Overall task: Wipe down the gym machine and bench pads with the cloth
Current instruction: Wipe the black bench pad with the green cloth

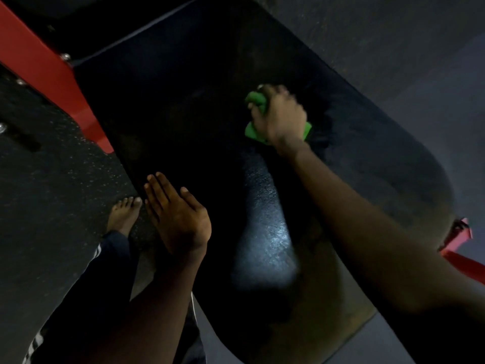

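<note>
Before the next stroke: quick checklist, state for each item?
1. Grip: right hand holds green cloth: ok.
2. Contact: cloth down on bench pad: ok.
3. Support: left hand flat at the pad's edge, apart from the cloth: ok.
4. Coverage: whole pad wiped: cannot tell, too dark.
5. Machine: red frame wiped: cannot tell.

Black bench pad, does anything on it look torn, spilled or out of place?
Nothing is clearly damaged. The black padded bench pad shows no tear; the bright patch mid-pad looks like light glare, not a spill. Its rounded near end looks duller and brownish, perhaps dust. The right hand grips the crumpled green cloth on it.
</note>
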Demonstrator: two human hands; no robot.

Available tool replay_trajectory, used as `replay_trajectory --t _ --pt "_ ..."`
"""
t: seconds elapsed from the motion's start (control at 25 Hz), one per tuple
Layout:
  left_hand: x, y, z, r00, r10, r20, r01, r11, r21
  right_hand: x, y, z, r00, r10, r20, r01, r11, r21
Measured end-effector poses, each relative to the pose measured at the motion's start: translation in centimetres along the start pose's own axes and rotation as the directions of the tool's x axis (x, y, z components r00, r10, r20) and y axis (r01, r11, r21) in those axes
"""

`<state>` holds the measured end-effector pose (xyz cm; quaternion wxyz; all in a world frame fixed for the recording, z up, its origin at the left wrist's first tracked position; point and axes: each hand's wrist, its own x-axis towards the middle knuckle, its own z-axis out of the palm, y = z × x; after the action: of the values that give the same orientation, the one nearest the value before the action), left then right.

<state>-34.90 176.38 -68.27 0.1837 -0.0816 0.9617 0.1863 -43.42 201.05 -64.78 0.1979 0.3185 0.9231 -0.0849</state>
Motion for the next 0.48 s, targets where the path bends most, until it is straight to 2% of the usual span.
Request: replay_trajectory --t 0.08,0.16,0.2,0.28,0.36,0.48 --pt "0.1 -0.1 0.2 1.0 0.003 -0.017 -0.003 1.0 0.007 -2.3 -0.6 0.5 0.982 -0.176 0.062 0.173 0.984 0.047" --pt "0.1 -0.2 0.4 1.0 -0.004 -0.011 0.004 1.0 0.012 -1.8 1.7 -0.6 0.982 -0.183 0.036 0.18 0.981 0.071" --pt "0.1 -0.2 0.4 1.0 -0.008 -0.005 0.008 1.0 0.011 -0.8 3.8 -1.3 0.993 -0.118 0.009 0.117 0.992 0.043" --pt "0.2 -0.2 0.3 1.0 -0.012 0.008 0.012 1.0 0.004 1.3 9.1 -3.5 0.992 0.104 -0.07 -0.104 0.995 -0.007" --pt "0.2 -0.1 0.2 1.0 -0.01 0.015 0.01 1.0 0.001 2.2 13.5 -5.4 0.942 0.299 -0.153 -0.299 0.954 0.025" --pt "0.2 -0.1 0.1 1.0 -0.01 0.018 0.01 1.0 0.001 1.3 13.2 -5.5 0.92 0.341 -0.19 -0.343 0.939 0.023"
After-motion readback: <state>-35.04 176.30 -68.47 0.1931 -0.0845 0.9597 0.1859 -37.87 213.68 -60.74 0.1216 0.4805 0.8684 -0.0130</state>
